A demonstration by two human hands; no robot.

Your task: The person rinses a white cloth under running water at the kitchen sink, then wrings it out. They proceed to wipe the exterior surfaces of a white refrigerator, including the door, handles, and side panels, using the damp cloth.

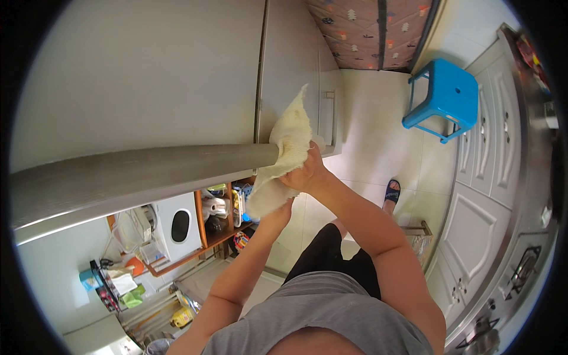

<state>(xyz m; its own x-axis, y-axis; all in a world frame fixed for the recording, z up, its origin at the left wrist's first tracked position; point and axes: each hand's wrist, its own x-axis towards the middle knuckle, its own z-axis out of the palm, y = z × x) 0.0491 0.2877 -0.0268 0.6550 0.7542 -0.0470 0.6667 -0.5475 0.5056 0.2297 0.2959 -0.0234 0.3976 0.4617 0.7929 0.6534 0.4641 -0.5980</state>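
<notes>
A pale yellow cloth is bunched around the near end of a long grey bar handle on a large grey door, apparently a refrigerator's. My right hand grips the cloth from the right, close against the handle; some of its fingers are hidden behind the fabric. Just below, my left hand holds the drooping lower part of the cloth, its fingertips covered. One corner of the cloth points up over the seam between two door panels.
A blue plastic stool stands on the tiled floor by white cabinets. Wooden shelves with bags and containers are at lower left. A gas stove lines the right edge. A patterned curtain hangs at the top.
</notes>
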